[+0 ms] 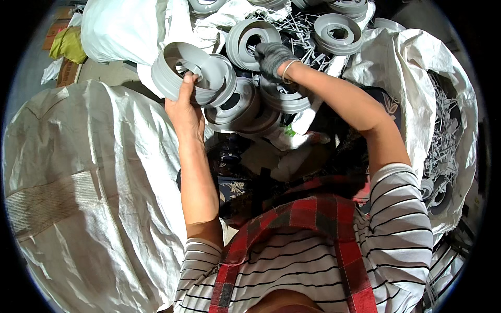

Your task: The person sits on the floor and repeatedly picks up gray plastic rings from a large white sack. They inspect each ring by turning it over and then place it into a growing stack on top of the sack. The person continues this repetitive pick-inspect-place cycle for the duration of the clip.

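My bare left hand (186, 112) grips a pair of grey round plastic parts (163, 78) with wide stepped rims, its thumb hooked over the inner edge. In a grey knit glove, my right hand (275, 59) is closed at the centre opening of another grey ring-shaped part (236, 46), which tilts on the heap. Just below that glove lies a further grey ring (292, 104), partly covered by my wrist. Between the two hands sits one more grey round part (245, 99) with a dark opening. The right fingertips are partly hidden inside the ring.
Thin grey plastic sprue scraps (302, 34) lie among the rings at the back. A large white woven sack (68, 141) fills the left side. At the right, an open white sack (412, 57) holds more scraps. A yellow bag (69, 44) is at the far left.
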Demonstrator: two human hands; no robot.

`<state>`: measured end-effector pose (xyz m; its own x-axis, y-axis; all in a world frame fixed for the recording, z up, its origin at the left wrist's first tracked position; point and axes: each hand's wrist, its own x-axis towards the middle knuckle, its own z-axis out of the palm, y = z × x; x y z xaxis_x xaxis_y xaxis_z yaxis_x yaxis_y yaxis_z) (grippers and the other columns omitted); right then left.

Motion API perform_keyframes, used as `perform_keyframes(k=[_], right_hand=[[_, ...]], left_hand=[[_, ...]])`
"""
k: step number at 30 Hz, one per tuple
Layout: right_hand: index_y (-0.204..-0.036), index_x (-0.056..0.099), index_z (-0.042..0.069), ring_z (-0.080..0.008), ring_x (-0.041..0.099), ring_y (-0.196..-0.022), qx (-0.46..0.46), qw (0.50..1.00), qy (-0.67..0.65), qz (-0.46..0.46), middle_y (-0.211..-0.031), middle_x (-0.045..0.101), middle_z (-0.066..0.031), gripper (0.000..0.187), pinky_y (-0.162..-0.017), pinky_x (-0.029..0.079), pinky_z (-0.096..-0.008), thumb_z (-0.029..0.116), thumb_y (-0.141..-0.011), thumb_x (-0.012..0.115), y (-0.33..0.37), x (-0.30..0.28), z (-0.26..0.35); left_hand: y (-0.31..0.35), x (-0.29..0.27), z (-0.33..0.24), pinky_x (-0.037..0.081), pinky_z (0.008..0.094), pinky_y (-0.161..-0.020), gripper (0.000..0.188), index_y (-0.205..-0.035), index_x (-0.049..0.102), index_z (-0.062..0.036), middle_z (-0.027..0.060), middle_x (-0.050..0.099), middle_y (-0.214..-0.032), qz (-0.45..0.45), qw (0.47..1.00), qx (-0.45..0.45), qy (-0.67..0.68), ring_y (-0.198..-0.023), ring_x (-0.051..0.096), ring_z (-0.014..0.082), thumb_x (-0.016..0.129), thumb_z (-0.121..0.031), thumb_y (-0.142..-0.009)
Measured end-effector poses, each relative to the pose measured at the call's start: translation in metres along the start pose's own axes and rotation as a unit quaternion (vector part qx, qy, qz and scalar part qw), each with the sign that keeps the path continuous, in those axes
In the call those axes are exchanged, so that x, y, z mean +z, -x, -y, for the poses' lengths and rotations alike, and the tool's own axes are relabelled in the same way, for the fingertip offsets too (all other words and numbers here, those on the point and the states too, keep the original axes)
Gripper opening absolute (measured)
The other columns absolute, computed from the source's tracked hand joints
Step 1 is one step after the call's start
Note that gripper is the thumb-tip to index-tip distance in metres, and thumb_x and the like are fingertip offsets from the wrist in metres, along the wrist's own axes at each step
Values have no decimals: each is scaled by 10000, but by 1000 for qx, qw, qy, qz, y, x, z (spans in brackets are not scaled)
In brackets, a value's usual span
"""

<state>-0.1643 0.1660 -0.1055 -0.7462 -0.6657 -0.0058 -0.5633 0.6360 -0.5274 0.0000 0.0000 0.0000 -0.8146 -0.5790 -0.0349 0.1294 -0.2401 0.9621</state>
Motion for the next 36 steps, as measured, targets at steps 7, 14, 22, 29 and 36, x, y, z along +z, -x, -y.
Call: perform_keyframes(k=[7,14,22,29,36], right_hand=[[-1030,608,84,-315,607,-853,-170,919,-324,-147,-959,630,-139,284,-770,481,-362,215,-781,572,51,-67,86],[-1168,526,84,-314,588,-922,-116,972,-143,-143,-1034,598,-167,572,-790,480,-385,327,-677,689,53,-71,86],[-1157,532,32,-339,512,-1054,-234,961,-48,-137,-1113,532,-186,689,-925,408,-395,297,-558,744,52,-62,67],[-1119,518,3,-352,511,-1050,-285,938,-108,-167,-1093,529,-228,662,-937,406,-402,251,-547,741,61,-58,62],[-1095,557,112,-104,601,-787,-175,812,-557,-6,-948,624,-1,265,-656,494,-237,97,-830,564,39,-28,41]], left_hand=[[16,22,9,419,389,-961,415,-1194,448,72,163,567,-1127,115,964,-157,179,-1040,556,252,564,-156,-867],[23,19,13,420,384,-951,440,-1187,455,67,148,557,-1136,168,967,-138,132,-1044,549,235,598,-169,-845],[23,16,9,442,323,-873,409,-1126,527,58,112,595,-1063,149,979,-131,41,-954,571,186,652,-169,-810],[26,20,5,452,309,-844,453,-1118,524,54,106,599,-1045,196,967,-156,48,-935,573,173,686,-222,-798],[28,10,15,343,280,-972,644,-1301,429,-7,116,516,-1249,288,917,-4,-277,-1136,470,157,706,-137,-735]])
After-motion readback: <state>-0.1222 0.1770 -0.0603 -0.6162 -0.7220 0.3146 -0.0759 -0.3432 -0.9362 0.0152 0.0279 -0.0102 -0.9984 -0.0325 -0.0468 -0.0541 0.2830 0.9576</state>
